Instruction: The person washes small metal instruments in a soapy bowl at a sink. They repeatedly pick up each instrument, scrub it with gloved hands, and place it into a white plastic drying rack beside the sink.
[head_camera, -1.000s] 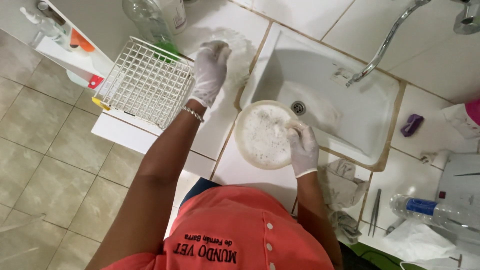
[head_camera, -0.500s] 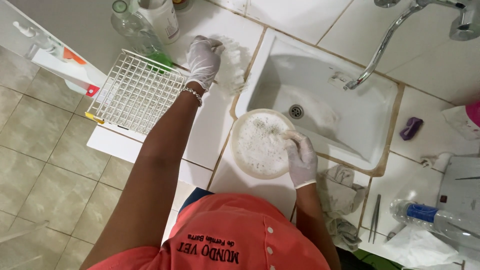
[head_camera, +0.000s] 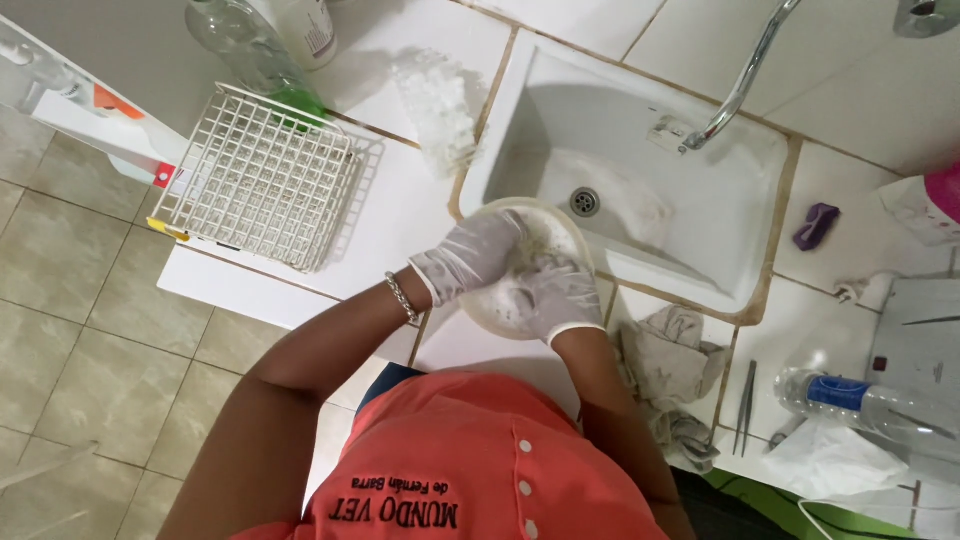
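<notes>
Bowl (head_camera: 500, 305) holds both gloved hands: left (head_camera: 470, 255) and right (head_camera: 560, 295) curled, pressing its white contents.

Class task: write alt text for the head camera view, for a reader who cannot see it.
Two gloved hands, left hand and right hand, meet inside a round white bowl at the edge of a white sink. A wire rack sits to the left, a crumpled cloth to the right.
</notes>
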